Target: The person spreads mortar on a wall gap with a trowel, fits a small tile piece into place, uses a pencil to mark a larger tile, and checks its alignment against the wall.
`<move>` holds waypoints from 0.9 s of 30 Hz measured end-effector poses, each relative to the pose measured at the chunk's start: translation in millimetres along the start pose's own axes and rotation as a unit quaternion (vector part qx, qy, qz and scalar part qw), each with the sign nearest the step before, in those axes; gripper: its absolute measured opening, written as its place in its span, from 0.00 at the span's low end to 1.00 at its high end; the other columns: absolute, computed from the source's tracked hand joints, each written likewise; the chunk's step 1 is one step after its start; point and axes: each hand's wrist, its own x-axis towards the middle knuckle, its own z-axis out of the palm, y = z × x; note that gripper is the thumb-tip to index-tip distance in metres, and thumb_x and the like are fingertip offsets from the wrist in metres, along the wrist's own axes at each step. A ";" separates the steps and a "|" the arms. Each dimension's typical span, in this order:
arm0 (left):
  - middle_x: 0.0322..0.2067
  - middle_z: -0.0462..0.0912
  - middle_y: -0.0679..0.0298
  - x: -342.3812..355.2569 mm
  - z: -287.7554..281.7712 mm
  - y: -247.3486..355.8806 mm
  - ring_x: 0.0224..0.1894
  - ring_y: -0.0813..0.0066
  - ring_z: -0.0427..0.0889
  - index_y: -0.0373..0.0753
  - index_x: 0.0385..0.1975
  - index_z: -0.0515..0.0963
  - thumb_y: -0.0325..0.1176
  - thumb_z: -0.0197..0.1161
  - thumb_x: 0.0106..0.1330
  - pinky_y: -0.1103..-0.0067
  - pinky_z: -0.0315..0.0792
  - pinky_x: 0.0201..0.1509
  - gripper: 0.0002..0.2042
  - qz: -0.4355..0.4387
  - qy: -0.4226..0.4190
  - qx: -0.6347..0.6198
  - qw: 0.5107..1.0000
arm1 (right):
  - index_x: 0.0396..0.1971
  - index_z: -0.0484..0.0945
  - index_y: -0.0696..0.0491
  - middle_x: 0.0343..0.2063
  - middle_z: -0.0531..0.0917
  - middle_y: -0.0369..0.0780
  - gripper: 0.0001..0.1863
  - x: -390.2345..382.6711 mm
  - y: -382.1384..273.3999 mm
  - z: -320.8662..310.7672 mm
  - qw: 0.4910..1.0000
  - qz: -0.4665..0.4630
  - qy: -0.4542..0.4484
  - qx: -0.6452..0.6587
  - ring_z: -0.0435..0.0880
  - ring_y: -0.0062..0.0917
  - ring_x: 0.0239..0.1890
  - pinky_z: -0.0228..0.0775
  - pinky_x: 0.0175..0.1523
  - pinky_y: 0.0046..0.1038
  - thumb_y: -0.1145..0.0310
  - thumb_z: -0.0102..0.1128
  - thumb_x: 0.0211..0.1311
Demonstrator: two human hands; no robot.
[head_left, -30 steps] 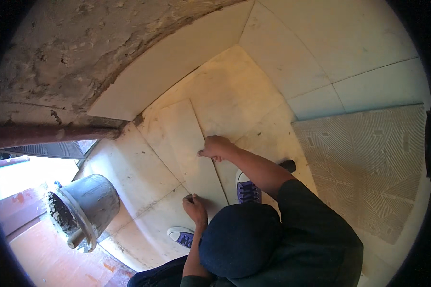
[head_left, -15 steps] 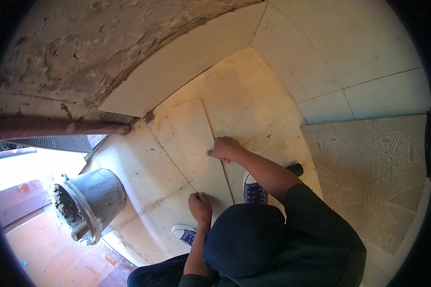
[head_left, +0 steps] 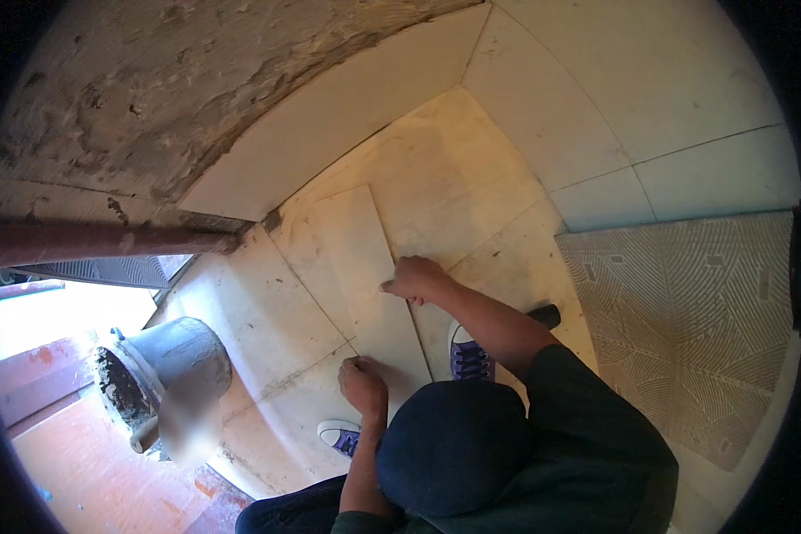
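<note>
Both hands press on a pale floor tile, fingers curled at its edges.

Left hand (head_left: 363, 384) grips the near left corner of the tile (head_left: 365, 267); right hand (head_left: 414, 279), arm outstretched, clasps its right edge. A mortar-caked bucket (head_left: 165, 374) stands to the left, and a ribbed tile (head_left: 694, 311) lies to the right.

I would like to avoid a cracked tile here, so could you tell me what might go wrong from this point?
Left hand and right hand press the narrow tile strip at its edges; uneven pressure could tilt it against its neighbours. A shoe stands next to the strip and might nudge it. The mortar bucket sits by the floor's edge and could tip.
</note>
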 end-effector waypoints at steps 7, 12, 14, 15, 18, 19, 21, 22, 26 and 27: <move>0.26 0.82 0.49 31.6 -13.5 -5.5 0.32 0.42 0.81 0.36 0.29 0.78 0.47 0.54 0.77 0.53 0.71 0.38 0.20 -0.014 0.088 0.034 0.995 | 0.27 0.83 0.62 0.18 0.86 0.46 0.27 -13.2 -3.2 -5.0 0.999 -0.030 0.027 -0.014 0.87 0.33 0.19 0.83 0.33 0.37 0.48 0.61 0.66; 0.26 0.85 0.50 56.7 -34.0 -8.7 0.31 0.45 0.83 0.37 0.26 0.81 0.50 0.49 0.79 0.55 0.73 0.37 0.25 -0.046 0.023 0.018 0.999 | 0.33 0.82 0.64 0.20 0.86 0.47 0.25 -15.7 -0.6 -3.4 1.000 -0.019 0.020 -0.006 0.88 0.35 0.21 0.82 0.38 0.41 0.52 0.54 0.70; 0.25 0.86 0.51 70.2 -41.0 -8.1 0.30 0.46 0.84 0.38 0.26 0.82 0.51 0.49 0.79 0.56 0.73 0.37 0.26 -0.043 0.018 0.074 0.996 | 0.36 0.81 0.65 0.21 0.87 0.48 0.25 -19.2 1.1 -1.6 0.999 -0.014 0.031 0.003 0.89 0.37 0.25 0.82 0.42 0.42 0.54 0.51 0.71; 0.26 0.86 0.52 76.0 -46.0 -5.6 0.31 0.49 0.85 0.38 0.26 0.83 0.50 0.50 0.79 0.58 0.75 0.36 0.26 -0.007 0.036 0.039 0.999 | 0.39 0.81 0.64 0.24 0.87 0.49 0.24 -17.9 4.8 2.4 0.997 -0.040 0.064 -0.023 0.89 0.40 0.30 0.81 0.45 0.44 0.54 0.51 0.72; 0.27 0.87 0.54 103.0 -68.5 -7.8 0.32 0.54 0.88 0.40 0.37 0.85 0.48 0.52 0.78 0.61 0.77 0.37 0.20 0.059 0.054 0.032 0.996 | 0.43 0.81 0.61 0.31 0.87 0.51 0.22 -13.3 7.2 13.5 0.989 -0.101 0.106 -0.036 0.88 0.44 0.39 0.79 0.49 0.46 0.55 0.51 0.71; 0.26 0.87 0.56 110.4 -77.8 5.4 0.32 0.54 0.88 0.41 0.41 0.83 0.47 0.52 0.78 0.61 0.77 0.37 0.17 0.055 0.043 -0.004 0.998 | 0.43 0.81 0.59 0.34 0.87 0.52 0.20 -13.8 11.1 16.6 0.985 -0.129 0.114 -0.027 0.87 0.47 0.42 0.78 0.50 0.48 0.55 0.51 0.71; 0.24 0.86 0.58 132.9 -96.9 11.9 0.32 0.54 0.87 0.43 0.47 0.78 0.44 0.53 0.77 0.61 0.77 0.37 0.13 0.071 0.014 0.002 0.997 | 0.42 0.82 0.57 0.35 0.87 0.52 0.19 -16.9 10.8 19.8 0.981 -0.152 0.117 0.013 0.87 0.48 0.42 0.78 0.49 0.49 0.55 0.52 0.71; 0.23 0.86 0.58 150.6 -114.3 5.8 0.32 0.54 0.87 0.44 0.48 0.76 0.43 0.53 0.77 0.61 0.76 0.36 0.12 0.091 -0.002 0.047 0.995 | 0.41 0.82 0.56 0.36 0.87 0.52 0.18 -17.0 4.3 20.6 0.974 -0.183 0.119 0.053 0.87 0.48 0.42 0.77 0.49 0.50 0.55 0.53 0.70; 0.23 0.84 0.48 183.6 -161.9 23.0 0.31 0.44 0.86 0.41 0.39 0.76 0.45 0.51 0.78 0.53 0.76 0.35 0.14 0.187 -0.003 0.251 0.950 | 0.38 0.82 0.55 0.35 0.87 0.52 0.17 -32.1 -7.2 11.3 0.974 -0.193 0.100 0.063 0.87 0.49 0.41 0.77 0.48 0.50 0.56 0.55 0.69; 0.24 0.84 0.47 195.3 -175.8 14.8 0.31 0.42 0.86 0.41 0.36 0.76 0.45 0.50 0.79 0.52 0.76 0.35 0.16 0.222 -0.021 0.260 0.940 | 0.37 0.82 0.56 0.35 0.87 0.52 0.16 -37.1 -13.0 6.9 0.975 -0.200 0.083 0.053 0.87 0.49 0.41 0.77 0.47 0.50 0.57 0.55 0.69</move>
